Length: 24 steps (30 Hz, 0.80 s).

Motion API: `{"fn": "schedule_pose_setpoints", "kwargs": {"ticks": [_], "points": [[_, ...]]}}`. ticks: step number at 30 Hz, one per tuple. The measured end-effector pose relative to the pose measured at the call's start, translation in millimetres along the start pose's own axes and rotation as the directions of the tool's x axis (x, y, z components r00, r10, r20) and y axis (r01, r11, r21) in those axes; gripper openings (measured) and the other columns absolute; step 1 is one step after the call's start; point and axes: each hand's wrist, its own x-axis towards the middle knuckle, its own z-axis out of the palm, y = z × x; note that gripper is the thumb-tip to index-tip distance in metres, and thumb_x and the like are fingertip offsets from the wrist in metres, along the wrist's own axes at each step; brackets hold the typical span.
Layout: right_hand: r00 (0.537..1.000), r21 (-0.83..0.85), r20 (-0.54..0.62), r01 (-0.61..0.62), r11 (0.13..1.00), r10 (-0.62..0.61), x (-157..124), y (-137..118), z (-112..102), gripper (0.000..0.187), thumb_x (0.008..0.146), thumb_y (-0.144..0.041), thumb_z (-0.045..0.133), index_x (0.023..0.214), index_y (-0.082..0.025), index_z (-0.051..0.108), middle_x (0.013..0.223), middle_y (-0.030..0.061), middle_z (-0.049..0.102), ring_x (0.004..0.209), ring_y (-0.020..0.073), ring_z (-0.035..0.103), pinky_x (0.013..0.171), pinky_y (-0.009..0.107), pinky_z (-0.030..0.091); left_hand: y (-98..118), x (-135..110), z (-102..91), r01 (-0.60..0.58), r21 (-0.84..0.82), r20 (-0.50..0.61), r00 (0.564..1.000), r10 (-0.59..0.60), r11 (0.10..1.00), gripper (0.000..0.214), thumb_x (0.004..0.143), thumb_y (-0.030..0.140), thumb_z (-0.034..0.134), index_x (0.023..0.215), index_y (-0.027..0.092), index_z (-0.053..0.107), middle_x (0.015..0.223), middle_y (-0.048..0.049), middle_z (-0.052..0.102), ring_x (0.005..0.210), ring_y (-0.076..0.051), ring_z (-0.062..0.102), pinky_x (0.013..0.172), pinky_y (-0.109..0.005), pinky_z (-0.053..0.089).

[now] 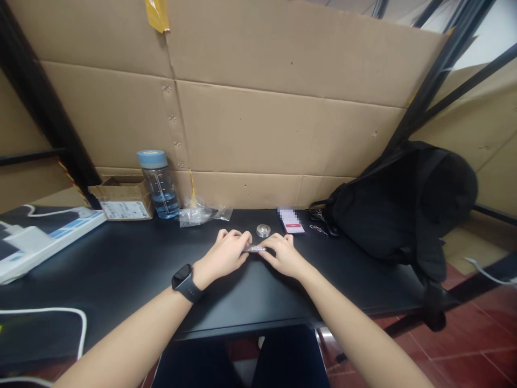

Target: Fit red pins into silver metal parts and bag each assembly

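Both my hands rest on the black table (121, 269) near its middle. My left hand (226, 252), with a dark watch (184, 283) on the wrist, and my right hand (283, 254) pinch the two ends of a small shiny clear packet (256, 249) held between them. What is in the packet is too small to tell. A small round glass-like disc (263, 230) lies just beyond my fingers.
Along the cardboard wall stand a water bottle (159, 184), a small cardboard box (121, 200), crumpled clear plastic bags (200, 214) and a white-and-red card (291, 220). A black backpack (404, 205) fills the table's right end. A white device (36, 240) and cables lie at the left.
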Motion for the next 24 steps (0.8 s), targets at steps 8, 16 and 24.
{"fn": "schedule_pose_setpoints", "kwargs": {"ticks": [8,16,24], "points": [[0.997,0.149,0.003,-0.076,0.986,0.076,2,2,-6,0.029,0.104,-0.037,0.046,0.108,-0.028,0.073,0.100,0.0048,0.075,0.099,0.0232,0.065,0.090,0.040,0.036,-4,7,4.9,0.159,-0.137,-0.089,0.981,-0.172,0.978,0.003,0.095,0.026,0.060,0.098,0.025,0.061,0.095,0.0021,0.074,0.099,-0.021,0.063,0.088,-0.038,0.028],[0.977,0.405,-0.154,-0.077,0.911,0.151,2,-5,-2,0.044,0.086,-0.033,0.072,0.127,-0.029,0.058,0.104,0.0019,0.077,0.103,0.0243,0.071,0.107,0.045,0.039,-7,10,-1.0,0.215,-0.431,-0.109,0.952,-0.287,0.877,0.015,0.095,0.039,0.059,0.101,0.026,0.065,0.096,0.0001,0.078,0.094,-0.021,0.072,0.093,-0.037,0.043],[0.954,0.550,-0.233,-0.031,0.834,0.189,12,-4,-5,0.042,0.085,-0.029,0.068,0.125,-0.026,0.055,0.099,0.0023,0.074,0.095,0.0225,0.073,0.099,0.040,0.048,-6,11,5.9,0.216,-0.551,-0.135,0.930,-0.342,0.806,0.042,0.092,0.037,0.061,0.129,0.026,0.043,0.089,0.0021,0.077,0.084,-0.019,0.072,0.095,-0.038,0.045]]}}
